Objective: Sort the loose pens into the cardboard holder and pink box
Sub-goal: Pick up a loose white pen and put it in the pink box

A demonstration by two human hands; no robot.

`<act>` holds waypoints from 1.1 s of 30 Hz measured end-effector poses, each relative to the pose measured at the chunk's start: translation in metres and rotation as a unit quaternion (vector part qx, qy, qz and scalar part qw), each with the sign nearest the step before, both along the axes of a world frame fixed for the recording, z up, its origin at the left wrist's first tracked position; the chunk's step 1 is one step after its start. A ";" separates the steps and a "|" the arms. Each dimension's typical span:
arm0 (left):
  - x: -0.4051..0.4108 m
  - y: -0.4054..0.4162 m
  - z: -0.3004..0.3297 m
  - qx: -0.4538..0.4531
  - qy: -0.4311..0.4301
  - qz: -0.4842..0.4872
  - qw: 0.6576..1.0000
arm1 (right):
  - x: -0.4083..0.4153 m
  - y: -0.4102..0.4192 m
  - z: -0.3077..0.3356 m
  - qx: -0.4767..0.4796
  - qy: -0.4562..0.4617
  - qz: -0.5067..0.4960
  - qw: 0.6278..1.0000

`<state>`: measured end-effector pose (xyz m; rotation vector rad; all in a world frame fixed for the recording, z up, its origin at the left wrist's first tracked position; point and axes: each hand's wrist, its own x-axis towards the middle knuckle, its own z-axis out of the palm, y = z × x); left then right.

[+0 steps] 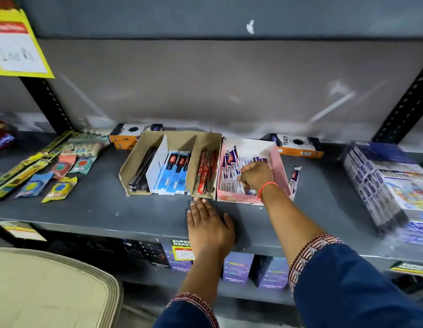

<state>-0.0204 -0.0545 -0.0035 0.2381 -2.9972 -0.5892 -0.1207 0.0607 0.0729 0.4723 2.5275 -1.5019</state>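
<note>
The cardboard holder (132, 159) stands mid-shelf with three slots: dark pens on the left, blue-and-white packed pens in the middle, red packed pens (205, 171) on the right. Touching its right side is the pink box (280, 166), filled with purple-and-white packed pens (229, 171). My right hand (255, 176) is inside the pink box, fingers curled down onto those packs. My left hand (209, 223) lies flat and open on the shelf just in front of the holder's right slot. One loose purple-and-white pen pack (294, 178) leans against the pink box's right outer wall.
Two orange-and-black boxes (127, 136) (298, 145) lie behind the holder and pink box. Small packets and yellow strips (40, 171) cover the shelf's left part. A wrapped stack of purple boxes (390, 185) fills the right. The shelf's front edge (134, 230) runs below my hands.
</note>
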 end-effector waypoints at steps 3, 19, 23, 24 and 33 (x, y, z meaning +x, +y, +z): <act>0.000 0.000 -0.001 0.004 0.007 0.000 1.000 | -0.004 -0.004 -0.008 0.029 0.021 -0.021 0.999; 0.003 -0.001 0.002 -0.030 0.000 -0.012 0.999 | 0.044 0.087 -0.001 0.126 0.102 -0.293 0.942; 0.003 0.000 0.003 -0.031 -0.001 -0.010 0.999 | 0.052 0.082 -0.020 0.182 -0.001 -0.190 0.965; 0.003 0.000 0.003 -0.032 -0.002 -0.011 0.999 | 0.050 0.080 -0.021 0.199 -0.004 -0.175 0.964; 0.003 -0.001 0.002 -0.032 0.002 -0.011 0.999 | 0.056 0.098 -0.016 0.003 0.035 -0.272 0.962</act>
